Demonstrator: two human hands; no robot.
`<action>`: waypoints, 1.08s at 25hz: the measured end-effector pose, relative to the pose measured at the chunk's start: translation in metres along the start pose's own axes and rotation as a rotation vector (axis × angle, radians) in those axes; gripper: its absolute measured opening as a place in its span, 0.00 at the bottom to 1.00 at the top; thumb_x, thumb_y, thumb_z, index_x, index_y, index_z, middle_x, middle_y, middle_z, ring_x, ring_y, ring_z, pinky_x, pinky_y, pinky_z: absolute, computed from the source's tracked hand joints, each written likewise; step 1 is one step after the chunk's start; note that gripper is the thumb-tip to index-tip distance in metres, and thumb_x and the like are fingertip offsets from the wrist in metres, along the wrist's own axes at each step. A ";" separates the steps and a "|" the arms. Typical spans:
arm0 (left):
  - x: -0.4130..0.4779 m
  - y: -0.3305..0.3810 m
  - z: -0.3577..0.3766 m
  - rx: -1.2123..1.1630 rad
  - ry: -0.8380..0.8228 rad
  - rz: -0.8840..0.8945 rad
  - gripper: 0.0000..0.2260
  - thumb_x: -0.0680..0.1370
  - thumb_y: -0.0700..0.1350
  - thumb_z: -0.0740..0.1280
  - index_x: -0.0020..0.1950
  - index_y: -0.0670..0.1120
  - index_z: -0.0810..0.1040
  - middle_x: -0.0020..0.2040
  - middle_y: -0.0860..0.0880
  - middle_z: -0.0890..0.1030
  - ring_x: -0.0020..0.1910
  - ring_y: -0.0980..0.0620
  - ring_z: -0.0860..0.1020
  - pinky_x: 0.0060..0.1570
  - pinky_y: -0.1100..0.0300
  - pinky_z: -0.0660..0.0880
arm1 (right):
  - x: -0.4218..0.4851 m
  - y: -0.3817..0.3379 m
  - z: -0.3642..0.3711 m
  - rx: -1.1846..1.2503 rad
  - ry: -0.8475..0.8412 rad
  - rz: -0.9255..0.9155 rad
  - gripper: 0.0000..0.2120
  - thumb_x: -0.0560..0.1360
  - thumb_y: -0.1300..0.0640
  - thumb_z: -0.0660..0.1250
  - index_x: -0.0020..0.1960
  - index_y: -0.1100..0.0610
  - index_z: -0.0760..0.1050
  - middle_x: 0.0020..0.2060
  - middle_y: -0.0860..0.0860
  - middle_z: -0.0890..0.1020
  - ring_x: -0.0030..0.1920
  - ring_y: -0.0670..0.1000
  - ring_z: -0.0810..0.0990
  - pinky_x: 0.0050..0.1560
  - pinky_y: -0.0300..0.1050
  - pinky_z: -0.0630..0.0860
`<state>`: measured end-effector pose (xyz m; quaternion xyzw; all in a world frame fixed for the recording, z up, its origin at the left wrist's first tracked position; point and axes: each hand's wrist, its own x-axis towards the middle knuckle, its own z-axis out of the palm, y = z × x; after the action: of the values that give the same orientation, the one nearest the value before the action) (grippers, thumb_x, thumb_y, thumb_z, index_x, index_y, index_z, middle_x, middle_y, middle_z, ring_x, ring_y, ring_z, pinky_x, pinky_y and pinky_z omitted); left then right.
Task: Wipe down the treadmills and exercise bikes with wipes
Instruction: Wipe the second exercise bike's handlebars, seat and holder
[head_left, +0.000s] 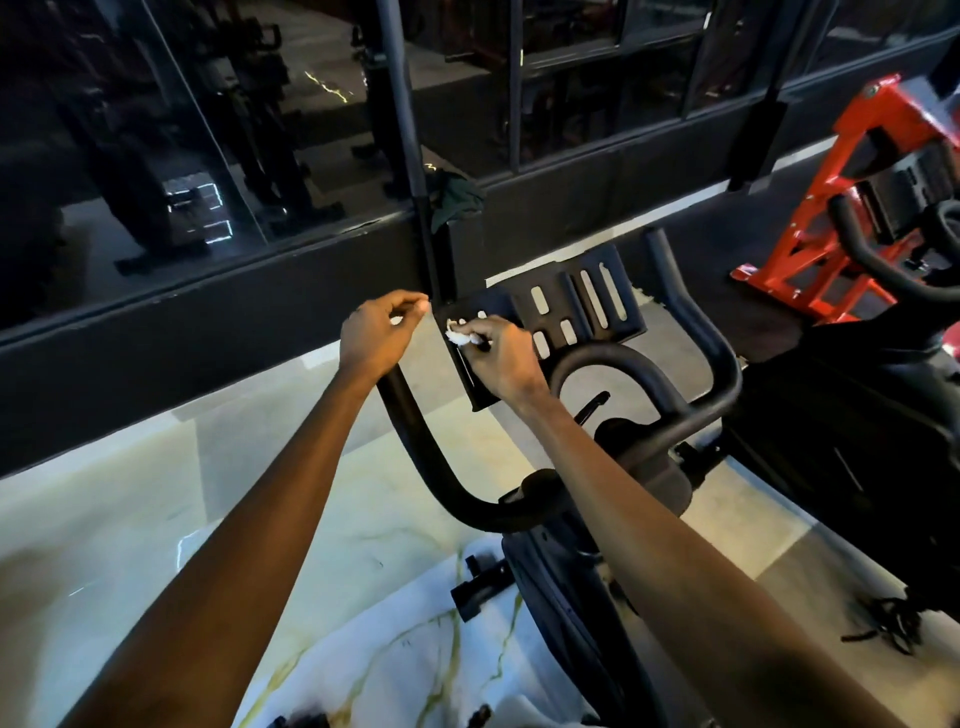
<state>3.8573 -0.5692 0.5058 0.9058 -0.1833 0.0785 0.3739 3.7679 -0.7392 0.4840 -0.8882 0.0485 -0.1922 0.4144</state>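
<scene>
R hand (506, 358) pinched a wipe (461, 336) on the bike tray (571, 306); L hand (382, 332) curled shut, both arms straight out.

The scene is dim overall. The upper half, a dark glass wall (208, 130), is underexposed and carries faint reflections and small bright glints. The pale marble floor (130, 519) is the brightest area and shows soft glare patches. Light falls on the upper sides of both forearms; their undersides are in shadow. Wide-angle distortion bows straight lines toward the frame edges, notably the black sill (208, 322). The red frame (841, 208) at the right edge is smeared by motion blur. The bottom left corner is soft and out of focus.
</scene>
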 end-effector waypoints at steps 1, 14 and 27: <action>-0.001 -0.004 0.002 0.044 0.021 0.028 0.13 0.80 0.61 0.64 0.59 0.59 0.83 0.52 0.59 0.84 0.53 0.60 0.81 0.55 0.60 0.76 | -0.003 0.004 0.001 0.002 -0.023 0.003 0.13 0.75 0.64 0.70 0.58 0.56 0.84 0.52 0.53 0.84 0.52 0.51 0.82 0.52 0.33 0.73; 0.000 -0.017 0.007 0.032 0.014 0.197 0.19 0.78 0.66 0.64 0.62 0.58 0.83 0.57 0.56 0.85 0.59 0.55 0.80 0.57 0.49 0.79 | -0.011 0.004 -0.036 -0.331 -0.416 -0.010 0.07 0.76 0.58 0.73 0.52 0.59 0.84 0.46 0.52 0.86 0.39 0.45 0.79 0.36 0.36 0.70; 0.000 -0.018 0.008 0.153 0.061 0.275 0.18 0.81 0.63 0.62 0.64 0.57 0.82 0.56 0.53 0.85 0.55 0.51 0.79 0.48 0.59 0.71 | -0.027 0.009 -0.015 -0.331 -0.233 0.132 0.05 0.76 0.59 0.71 0.51 0.57 0.84 0.42 0.52 0.86 0.42 0.51 0.83 0.44 0.46 0.81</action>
<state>3.8642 -0.5625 0.4882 0.8953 -0.2875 0.1700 0.2948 3.7381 -0.7495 0.4783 -0.9553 0.0892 -0.0502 0.2774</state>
